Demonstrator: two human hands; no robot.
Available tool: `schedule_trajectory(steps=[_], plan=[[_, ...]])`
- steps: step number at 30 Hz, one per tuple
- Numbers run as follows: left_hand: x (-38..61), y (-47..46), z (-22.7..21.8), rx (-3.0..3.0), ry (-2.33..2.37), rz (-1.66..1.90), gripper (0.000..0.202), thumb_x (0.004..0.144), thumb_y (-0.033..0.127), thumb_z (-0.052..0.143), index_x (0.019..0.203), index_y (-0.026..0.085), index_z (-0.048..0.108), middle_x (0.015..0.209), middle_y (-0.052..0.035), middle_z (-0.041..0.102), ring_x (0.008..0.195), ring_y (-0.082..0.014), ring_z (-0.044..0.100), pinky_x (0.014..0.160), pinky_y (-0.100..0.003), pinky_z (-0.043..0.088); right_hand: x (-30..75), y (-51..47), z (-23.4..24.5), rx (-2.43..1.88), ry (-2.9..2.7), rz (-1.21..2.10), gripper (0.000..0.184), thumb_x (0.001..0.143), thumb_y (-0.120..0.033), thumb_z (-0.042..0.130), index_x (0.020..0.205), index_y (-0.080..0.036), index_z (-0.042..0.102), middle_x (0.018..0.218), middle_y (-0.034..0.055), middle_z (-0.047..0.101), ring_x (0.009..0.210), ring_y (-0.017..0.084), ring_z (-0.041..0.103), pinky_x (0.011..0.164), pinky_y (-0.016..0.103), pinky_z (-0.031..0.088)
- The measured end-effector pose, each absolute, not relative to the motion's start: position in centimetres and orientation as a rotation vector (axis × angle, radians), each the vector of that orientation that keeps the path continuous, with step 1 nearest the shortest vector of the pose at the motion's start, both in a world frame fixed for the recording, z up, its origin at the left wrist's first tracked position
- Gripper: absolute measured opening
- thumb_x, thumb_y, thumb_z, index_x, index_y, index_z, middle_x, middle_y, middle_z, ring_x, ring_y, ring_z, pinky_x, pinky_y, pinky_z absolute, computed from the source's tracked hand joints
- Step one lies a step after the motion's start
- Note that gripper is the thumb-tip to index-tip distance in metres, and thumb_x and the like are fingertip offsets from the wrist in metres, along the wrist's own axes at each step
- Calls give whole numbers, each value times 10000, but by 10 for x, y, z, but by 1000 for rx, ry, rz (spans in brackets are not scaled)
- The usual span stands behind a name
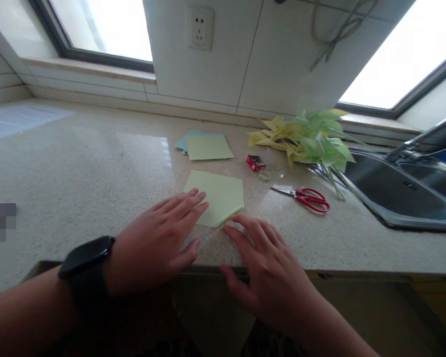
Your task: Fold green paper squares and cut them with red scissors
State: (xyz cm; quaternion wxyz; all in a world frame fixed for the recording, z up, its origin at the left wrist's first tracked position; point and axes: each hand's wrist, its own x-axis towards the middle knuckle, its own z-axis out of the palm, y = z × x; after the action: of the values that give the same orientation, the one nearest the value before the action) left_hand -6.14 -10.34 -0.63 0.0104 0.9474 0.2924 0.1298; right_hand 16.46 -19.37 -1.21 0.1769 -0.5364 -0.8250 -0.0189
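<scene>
A pale green sheet of paper (219, 196) lies on the counter in front of me, its near right corner folded over. My left hand (159, 233), with a black watch (87, 255) on the wrist, rests its outstretched fingertips on the sheet's left side. At the folded corner, the fingertips of my right hand (263, 263) touch the paper's edge. Its fingers are extended and the thumb stands apart. Red-handled scissors (308, 197) lie to the right, blades pointing left. Behind the sheet is a small stack of yellow-green and blue paper (210, 147).
A small red box (255, 162) and a coil of thin cord (264, 175) sit behind the scissors. Yellow and green paper pinwheels (308, 136) are piled beside the steel sink (375, 191). Printed sheets (22, 119) lie far left. The counter's front edge runs beneath my hands.
</scene>
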Motion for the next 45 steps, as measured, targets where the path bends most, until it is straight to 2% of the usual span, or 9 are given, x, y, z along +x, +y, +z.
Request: schedule_trajectory(steps=[3,7,13,20,27,32,38,42,45], plan=[[-64,-95,-11,2928,948,320,539,968,307,490,1463,94,487,1534,-186,502,1424,-314,467,1166,-519,407,166,-190,-10,-1508,-2364,-95,532,913,-387,593,1373,-122,557,1419,166,545,1292,328,506,1078,538,461],[-65,-97,-15,2897,935,370,531,980,299,483,1465,85,485,1528,-185,509,1427,-306,462,1171,-510,407,169,-188,-10,-1529,-2432,-133,660,932,-447,579,1473,-87,469,1519,168,489,1398,327,441,1148,530,414],[-64,-100,-12,2879,1038,441,443,953,303,526,1367,157,590,1548,-174,482,1503,-373,316,1184,-611,342,174,-182,-8,-1509,-2570,-104,765,933,-547,573,1511,-66,431,1586,148,416,1478,304,360,1221,506,333],[-63,-97,-15,2794,1099,434,655,912,366,542,1446,7,421,1506,-265,496,1428,-339,459,1208,-522,345,172,-158,4,-1446,-2710,-9,854,968,-667,450,1555,-56,345,1612,148,336,1511,281,299,1244,491,282],[-64,-95,-16,2770,1100,435,733,886,355,538,1490,-17,352,1533,-276,457,1441,-349,437,1202,-515,354,162,-124,5,-1370,-2757,78,955,958,-749,347,1569,-18,278,1622,195,256,1526,313,234,1253,497,238],[-65,-93,-17,2732,1128,447,688,945,341,461,1503,-36,320,1570,-282,400,1458,-323,419,1200,-509,354,151,-99,2,-1320,-2755,93,969,957,-770,241,1566,-18,297,1608,217,288,1521,311,252,1254,491,231],[-66,-89,-20,2694,1149,476,677,918,222,416,1529,-30,270,1602,-249,364,1494,-260,366,1218,-453,333,140,-81,-1,-1343,-2743,81,991,939,-793,209,1569,-33,300,1631,204,262,1532,314,215,1261,477,205],[-65,-90,-19,2699,1151,461,688,922,264,443,1522,-36,292,1588,-260,383,1472,-286,403,1207,-475,350,147,-95,0,-1354,-2746,56,1005,937,-793,231,1571,-15,281,1626,214,266,1531,320,217,1260,480,211],[-65,-92,-18,2711,1140,448,710,861,215,469,1514,-26,323,1574,-251,413,1456,-296,425,1202,-494,356,160,-119,3,-1375,-2764,-19,1000,942,-791,241,1567,-12,286,1622,208,274,1525,322,242,1245,510,252]])
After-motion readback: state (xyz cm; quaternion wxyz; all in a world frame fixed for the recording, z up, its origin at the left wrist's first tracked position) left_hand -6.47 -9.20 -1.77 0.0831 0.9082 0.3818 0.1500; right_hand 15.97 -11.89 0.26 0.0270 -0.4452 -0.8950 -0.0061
